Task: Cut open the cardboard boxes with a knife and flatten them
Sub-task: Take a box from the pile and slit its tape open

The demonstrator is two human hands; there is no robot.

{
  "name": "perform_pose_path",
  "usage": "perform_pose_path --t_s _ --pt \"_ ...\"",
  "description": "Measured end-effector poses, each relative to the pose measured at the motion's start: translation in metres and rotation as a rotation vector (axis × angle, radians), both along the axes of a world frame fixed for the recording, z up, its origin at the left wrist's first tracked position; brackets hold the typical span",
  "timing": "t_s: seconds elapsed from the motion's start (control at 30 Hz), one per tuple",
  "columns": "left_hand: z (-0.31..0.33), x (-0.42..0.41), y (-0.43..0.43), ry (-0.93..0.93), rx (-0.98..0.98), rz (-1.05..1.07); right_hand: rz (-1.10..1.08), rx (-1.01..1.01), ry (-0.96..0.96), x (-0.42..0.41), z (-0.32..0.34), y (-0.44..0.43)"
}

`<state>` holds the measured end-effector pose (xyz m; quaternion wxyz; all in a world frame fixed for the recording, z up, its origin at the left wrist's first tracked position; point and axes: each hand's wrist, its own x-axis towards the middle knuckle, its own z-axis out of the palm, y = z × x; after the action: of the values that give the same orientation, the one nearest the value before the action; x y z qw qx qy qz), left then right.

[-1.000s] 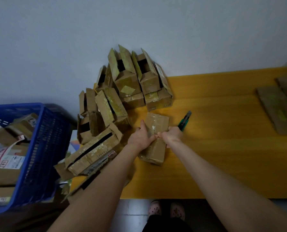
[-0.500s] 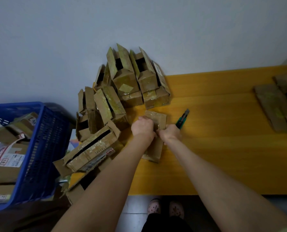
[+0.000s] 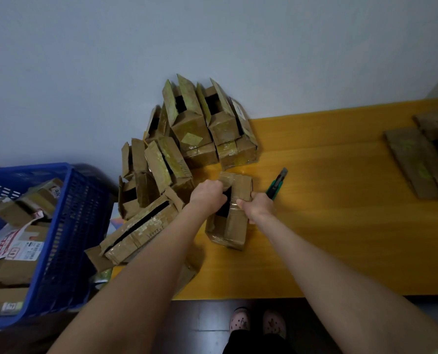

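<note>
A small taped cardboard box (image 3: 232, 226) lies on the yellow table (image 3: 327, 226) in front of me. Its top seam is split and a dark gap shows between the flaps. My left hand (image 3: 207, 194) grips the left flap and my right hand (image 3: 260, 206) grips the right flap, holding them apart. A green utility knife (image 3: 276, 186) lies on the table just right of my right hand, with neither hand on it.
A pile of opened boxes (image 3: 187, 139) leans against the wall at the table's left end. Flattened cardboard (image 3: 417, 162) lies at the far right. A blue plastic basket (image 3: 67, 226) with more boxes stands at the left, off the table.
The box's top flaps were together a second ago. Both hands have pulled them apart, and a dark opening now shows. The knife has stayed where it lay.
</note>
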<state>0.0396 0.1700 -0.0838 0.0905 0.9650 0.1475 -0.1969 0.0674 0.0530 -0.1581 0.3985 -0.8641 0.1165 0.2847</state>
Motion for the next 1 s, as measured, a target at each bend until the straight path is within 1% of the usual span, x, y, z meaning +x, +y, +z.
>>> perform_pose_path --t_s 0.13,0.23,0.3,0.4,0.43,0.5,0.57,0.63,0.73,0.77,0.8,0.83,0.9,0.93,1.0 --pt "0.001 -0.002 0.012 0.015 -0.103 0.003 -0.001 0.019 0.012 0.000 0.002 -0.001" --pt "0.003 -0.005 0.019 -0.018 -0.198 0.061 -0.002 0.053 0.024 0.000 0.001 -0.002" --pt "0.003 -0.009 0.022 -0.062 -0.269 0.123 0.005 0.041 0.016 -0.001 0.001 -0.003" --pt "0.006 -0.016 0.024 -0.136 -0.458 0.293 0.025 0.023 -0.025 -0.001 0.008 -0.011" --pt "0.008 -0.017 0.021 -0.154 -0.475 0.314 0.024 0.034 -0.042 0.000 0.008 -0.014" --pt "0.010 -0.013 0.013 -0.172 -0.447 0.318 0.007 0.060 -0.055 0.001 0.009 -0.020" --pt "0.012 -0.010 0.003 -0.195 -0.422 0.301 0.004 0.042 -0.062 0.001 0.015 -0.020" --pt "0.014 -0.009 -0.006 -0.221 -0.385 0.273 0.070 -0.080 -0.044 0.000 0.026 -0.016" --pt "0.010 -0.011 -0.015 -0.240 -0.369 0.254 0.179 -0.349 -0.049 -0.003 0.040 -0.017" --pt "0.010 -0.013 -0.017 -0.248 -0.376 0.259 0.214 -0.412 -0.064 -0.004 0.042 -0.019" --pt "0.010 -0.014 -0.018 -0.259 -0.384 0.276 0.237 -0.433 -0.077 -0.004 0.044 -0.021" --pt "0.008 -0.016 -0.015 -0.271 -0.396 0.301 0.241 -0.407 -0.079 -0.002 0.045 -0.023" --pt "0.006 -0.019 -0.007 -0.280 -0.434 0.377 0.174 -0.213 -0.045 0.004 0.049 -0.028" --pt "0.005 -0.020 -0.003 -0.279 -0.454 0.410 0.103 -0.089 -0.014 0.007 0.050 -0.032" --pt "0.003 -0.022 0.003 -0.254 -0.498 0.438 -0.086 0.147 0.106 0.007 0.049 -0.045"
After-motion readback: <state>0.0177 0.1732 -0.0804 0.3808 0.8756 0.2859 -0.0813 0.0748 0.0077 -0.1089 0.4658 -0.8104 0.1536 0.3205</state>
